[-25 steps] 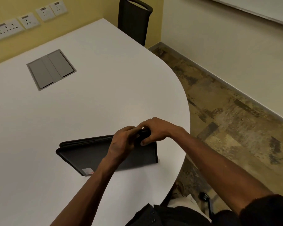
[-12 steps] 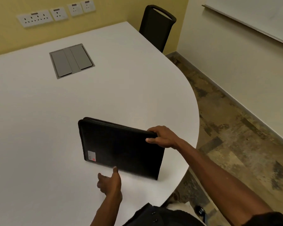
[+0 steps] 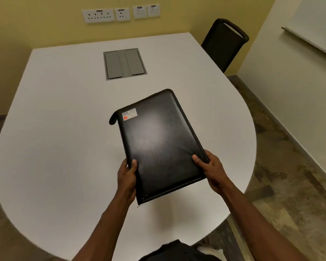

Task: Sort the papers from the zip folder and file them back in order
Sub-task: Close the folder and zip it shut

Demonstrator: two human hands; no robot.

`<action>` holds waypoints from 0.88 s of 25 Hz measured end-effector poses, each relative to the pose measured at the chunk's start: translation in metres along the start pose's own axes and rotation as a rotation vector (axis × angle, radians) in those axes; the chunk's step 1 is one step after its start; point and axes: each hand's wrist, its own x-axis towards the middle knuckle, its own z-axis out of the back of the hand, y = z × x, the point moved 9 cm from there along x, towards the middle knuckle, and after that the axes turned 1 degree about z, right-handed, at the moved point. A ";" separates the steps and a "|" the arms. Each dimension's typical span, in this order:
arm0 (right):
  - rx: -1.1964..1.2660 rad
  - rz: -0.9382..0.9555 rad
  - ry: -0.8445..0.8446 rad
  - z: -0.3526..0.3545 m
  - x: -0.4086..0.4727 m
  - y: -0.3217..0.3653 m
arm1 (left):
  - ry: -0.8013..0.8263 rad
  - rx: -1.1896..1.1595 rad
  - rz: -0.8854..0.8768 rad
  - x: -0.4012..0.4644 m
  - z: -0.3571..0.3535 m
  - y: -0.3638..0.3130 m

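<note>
Hands on the near corners of the folder (image 3: 162, 144): left hand (image 3: 127, 175) with thumb on top and fingers under the left edge, right hand (image 3: 210, 167) clamped the same way on the right edge. Held flat and a little raised over the table (image 3: 64, 140), probably to turn the zip toward the body for opening. Still zipped, no papers out. Farther, grey hatch (image 3: 125, 63) in the table, then chair (image 3: 225, 42), then sockets (image 3: 120, 13) on the wall
</note>
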 end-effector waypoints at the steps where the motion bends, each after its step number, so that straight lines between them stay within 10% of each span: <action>1: 0.001 0.025 -0.037 -0.003 0.004 -0.003 | -0.014 0.033 -0.034 0.009 0.003 -0.008; 22: -0.857 -0.304 -0.002 -0.026 0.035 -0.134 | 0.003 0.875 -0.007 0.068 0.027 0.075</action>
